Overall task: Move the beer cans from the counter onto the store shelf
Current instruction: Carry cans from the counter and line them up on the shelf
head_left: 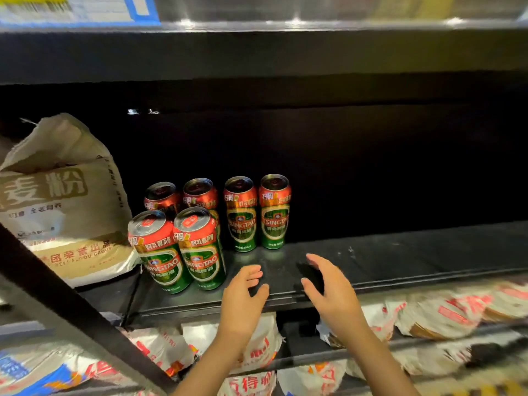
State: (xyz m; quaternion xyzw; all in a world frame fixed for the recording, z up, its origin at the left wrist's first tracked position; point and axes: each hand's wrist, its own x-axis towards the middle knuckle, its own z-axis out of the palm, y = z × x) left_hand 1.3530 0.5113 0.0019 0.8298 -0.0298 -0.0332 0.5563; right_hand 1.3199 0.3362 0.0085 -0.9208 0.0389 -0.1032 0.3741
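Now we see six beer cans (211,227) standing upright on the black shelf (400,252), left of the frame's centre. Four form a back row; two stand in front of the left pair, close to the shelf's front edge, touching each other side by side. All six are green with red tops and red pull tabs.

Just below and right of the cans, our left hand (245,290) and right hand (328,284) hover over the front lip of the shelf, palms turned towards each other, fingers loosely spread and lightly curved, holding nothing. A bare patch of shelf lies between them, and neither touches a can.

At the left of the frame a tan flour sack (60,201) leans on the same shelf, its lower corner just beside the front left can. A dark diagonal bar (85,310) crosses the lower left corner in front of the sack and shelf, hiding part of both. Under the shelf, along the bottom of the frame, lie white and red packets (445,310), blurred. Across the top runs an upper shelf's edge (257,25).
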